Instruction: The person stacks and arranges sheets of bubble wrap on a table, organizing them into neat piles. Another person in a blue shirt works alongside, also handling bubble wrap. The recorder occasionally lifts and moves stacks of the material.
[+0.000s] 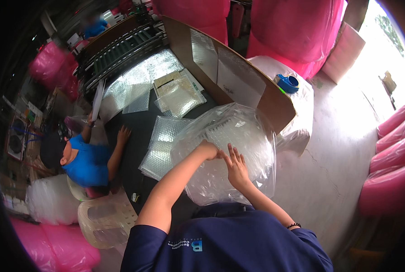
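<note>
A large clear plastic bag [252, 140] stands in front of me at the near right end of the dark table, with stacked bubble-wrap pouches visible through its film. My left hand [206, 150] is closed on the bag's film near its upper middle. Right beside it, my right hand [236, 168] rests against the bag with fingers stretched and apart, its fingertips close to the left hand. To the left of the bag lies a stack of bubble-wrap sheets [161, 144], partly covered by it.
A cardboard panel [275, 97] borders the table's far right side. More bubble pouches [180, 97] lie farther back, before a roller conveyor [121, 54]. Someone in a blue shirt [87, 161] works at the left. Blue tape rolls [287, 84] sit on a white-wrapped stack.
</note>
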`<action>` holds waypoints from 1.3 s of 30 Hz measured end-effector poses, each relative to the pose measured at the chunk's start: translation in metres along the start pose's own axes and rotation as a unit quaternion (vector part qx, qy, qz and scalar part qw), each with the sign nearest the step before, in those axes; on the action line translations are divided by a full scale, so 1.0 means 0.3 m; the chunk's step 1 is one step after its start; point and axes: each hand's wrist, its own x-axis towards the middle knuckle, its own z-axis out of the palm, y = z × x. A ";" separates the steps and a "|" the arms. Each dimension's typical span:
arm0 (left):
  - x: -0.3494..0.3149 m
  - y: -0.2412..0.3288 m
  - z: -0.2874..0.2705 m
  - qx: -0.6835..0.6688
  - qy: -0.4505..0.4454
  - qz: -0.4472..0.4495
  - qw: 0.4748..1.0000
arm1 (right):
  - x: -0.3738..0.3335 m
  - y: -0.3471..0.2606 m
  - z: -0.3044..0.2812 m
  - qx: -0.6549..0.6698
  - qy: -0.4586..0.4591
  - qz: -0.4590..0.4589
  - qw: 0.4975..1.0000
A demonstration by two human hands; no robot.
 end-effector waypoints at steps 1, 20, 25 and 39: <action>0.008 -0.025 -0.002 -0.013 -0.013 -0.010 1.000 | 0.007 -0.002 0.009 0.029 0.015 0.004 0.999; -0.068 -0.066 0.145 0.039 0.305 0.251 0.918 | -0.003 0.028 0.014 0.012 0.040 -0.007 0.999; -0.111 -0.067 0.141 0.032 0.373 0.313 0.873 | -0.015 0.024 0.011 -0.048 0.028 -0.028 0.998; -0.147 -0.045 0.161 -0.054 0.431 0.294 0.852 | 0.009 0.021 0.074 -0.230 -0.068 -0.063 0.969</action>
